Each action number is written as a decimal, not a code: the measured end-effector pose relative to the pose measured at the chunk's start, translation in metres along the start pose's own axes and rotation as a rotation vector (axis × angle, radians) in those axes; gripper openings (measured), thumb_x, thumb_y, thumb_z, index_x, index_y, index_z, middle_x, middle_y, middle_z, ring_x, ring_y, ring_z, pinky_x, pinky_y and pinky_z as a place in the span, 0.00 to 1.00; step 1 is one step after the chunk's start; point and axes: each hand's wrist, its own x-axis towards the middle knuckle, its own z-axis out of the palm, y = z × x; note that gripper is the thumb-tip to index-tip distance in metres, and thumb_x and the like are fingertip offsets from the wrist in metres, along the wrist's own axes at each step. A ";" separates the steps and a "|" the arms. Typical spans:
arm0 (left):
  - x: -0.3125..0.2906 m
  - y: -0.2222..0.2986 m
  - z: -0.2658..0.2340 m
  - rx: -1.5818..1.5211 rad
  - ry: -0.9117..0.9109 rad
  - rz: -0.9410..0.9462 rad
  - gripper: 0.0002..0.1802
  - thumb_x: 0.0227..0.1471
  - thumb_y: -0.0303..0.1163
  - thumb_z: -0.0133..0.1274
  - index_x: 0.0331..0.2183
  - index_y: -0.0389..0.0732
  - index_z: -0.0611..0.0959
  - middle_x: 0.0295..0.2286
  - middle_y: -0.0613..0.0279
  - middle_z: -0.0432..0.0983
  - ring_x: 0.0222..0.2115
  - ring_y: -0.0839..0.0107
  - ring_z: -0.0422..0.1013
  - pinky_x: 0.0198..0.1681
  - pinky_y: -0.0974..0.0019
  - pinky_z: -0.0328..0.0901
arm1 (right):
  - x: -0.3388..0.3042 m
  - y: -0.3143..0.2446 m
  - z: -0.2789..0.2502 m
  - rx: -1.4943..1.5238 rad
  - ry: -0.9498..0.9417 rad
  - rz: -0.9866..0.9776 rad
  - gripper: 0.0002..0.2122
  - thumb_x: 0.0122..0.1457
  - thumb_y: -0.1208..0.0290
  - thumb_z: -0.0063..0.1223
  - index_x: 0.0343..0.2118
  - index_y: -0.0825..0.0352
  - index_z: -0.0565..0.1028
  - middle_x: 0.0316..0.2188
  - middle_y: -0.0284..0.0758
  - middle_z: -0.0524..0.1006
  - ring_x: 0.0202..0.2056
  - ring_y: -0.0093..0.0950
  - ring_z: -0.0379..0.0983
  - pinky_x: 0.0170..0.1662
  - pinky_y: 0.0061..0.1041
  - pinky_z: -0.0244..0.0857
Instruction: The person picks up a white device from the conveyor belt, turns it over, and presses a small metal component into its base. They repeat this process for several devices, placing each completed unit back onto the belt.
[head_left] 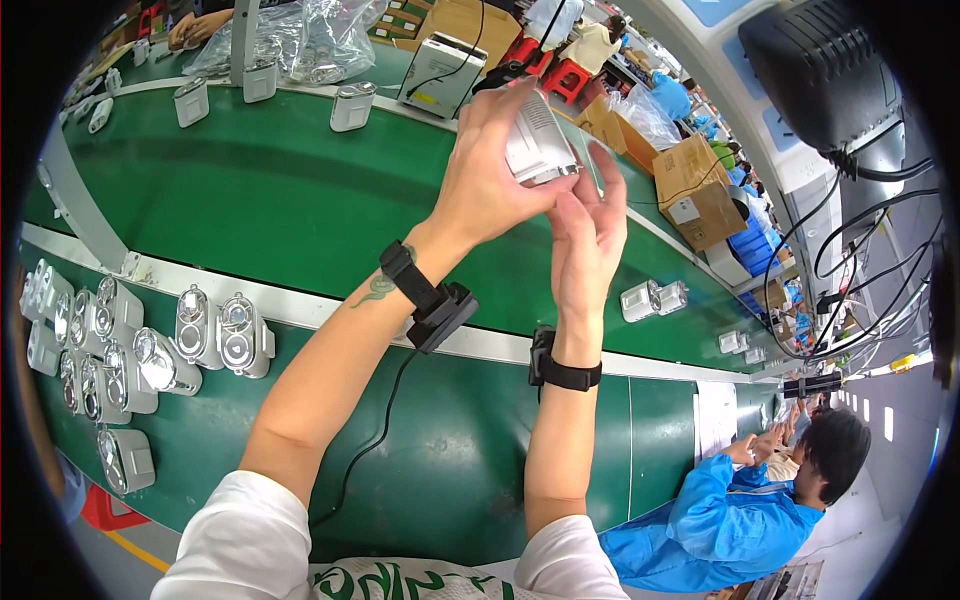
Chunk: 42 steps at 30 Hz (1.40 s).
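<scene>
Raised above the green conveyor belt, my left hand grips a small silver-white lamp housing from the left side. My right hand is just below and to the right of it, fingers straight and spread, fingertips touching the housing's lower edge. Both wrists wear black straps, and the left strap carries a small black box with a cable running down toward my body.
Several similar silver housings lie in a cluster at the left on the near green bench. More units ride the belt. A white box, clear bags and cardboard cartons stand beyond. A person in a blue coat works at lower right.
</scene>
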 end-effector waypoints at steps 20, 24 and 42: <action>-0.001 0.002 -0.012 0.204 0.012 0.217 0.44 0.28 0.36 0.68 0.53 0.43 0.76 0.48 0.54 0.68 0.47 0.50 0.66 0.40 0.53 0.73 | -0.002 -0.006 0.013 0.026 0.069 0.145 0.26 0.58 0.80 0.47 0.61 0.78 0.63 0.52 0.40 0.73 0.46 0.23 0.72 0.51 0.22 0.67; -0.003 0.004 -0.015 0.190 -0.006 0.193 0.44 0.28 0.37 0.68 0.53 0.43 0.76 0.48 0.54 0.68 0.47 0.50 0.66 0.40 0.53 0.73 | -0.003 -0.010 0.017 0.046 0.083 0.178 0.26 0.58 0.81 0.45 0.61 0.80 0.63 0.54 0.43 0.72 0.49 0.27 0.72 0.53 0.25 0.67; -0.037 0.005 -0.023 -0.778 -0.099 -1.237 0.52 0.40 0.48 0.70 0.57 0.26 0.65 0.48 0.41 0.68 0.52 0.47 0.65 0.54 0.52 0.65 | -0.025 0.011 0.029 -0.563 -0.144 0.281 0.31 0.54 0.71 0.63 0.60 0.73 0.64 0.44 0.36 0.75 0.46 0.28 0.73 0.49 0.28 0.69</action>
